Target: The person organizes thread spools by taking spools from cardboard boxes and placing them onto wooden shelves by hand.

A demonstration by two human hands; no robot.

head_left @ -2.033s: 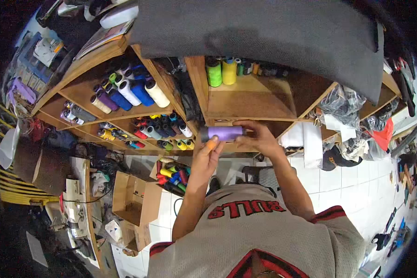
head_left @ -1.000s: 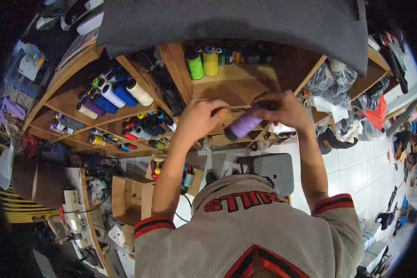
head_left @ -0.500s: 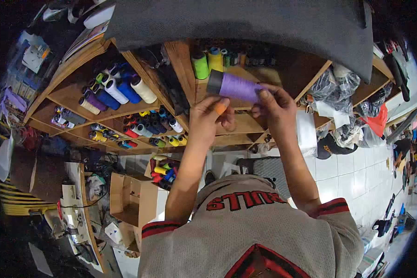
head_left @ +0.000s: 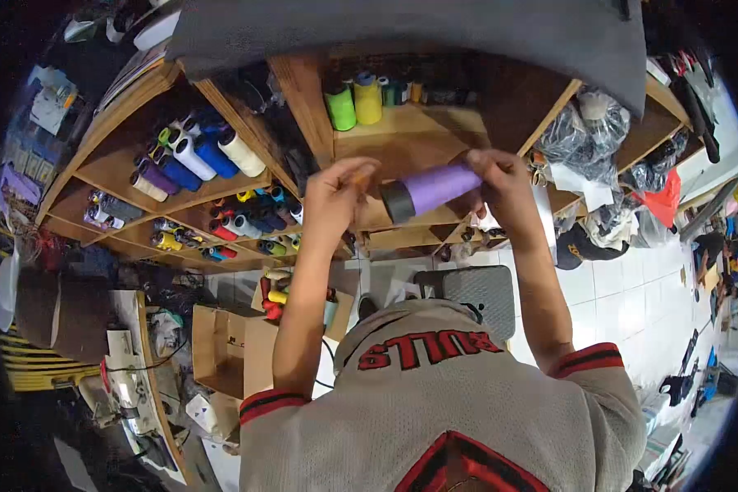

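The wooden shelving (head_left: 398, 148) spans the view ahead of the person, split by slanting uprights, with a dark grey cover (head_left: 418, 37) over its top edge. White floor tiles (head_left: 623, 295) lie below and to the right. A grey stool (head_left: 480, 297) stands on the floor below the purple spool, well apart from it. To the lower left, an open cardboard box (head_left: 219, 351) sits beside another box holding coloured spools (head_left: 277, 298).

On the right of the shelving, clear plastic bags (head_left: 586, 127) bulge close to its slanted edge. Rows of thread cones (head_left: 193, 157) fill part of the left compartments. In the middle compartment, a green cone (head_left: 341, 109) and a yellow cone (head_left: 368, 100) stand upright side by side near the left upright, with wood shelf surface to their right.

The right hand (head_left: 496, 184) is closed round one end of the purple spool (head_left: 439, 190), which is held tilted in the air in front of the shelving, its dark end lower and toward the left. The left hand (head_left: 348, 193) is raised with fingers bent, a gap separating it from that dark end. A small orange patch shows at its fingertips; blur hides whether it is a held thing, and how far the fingers are parted.
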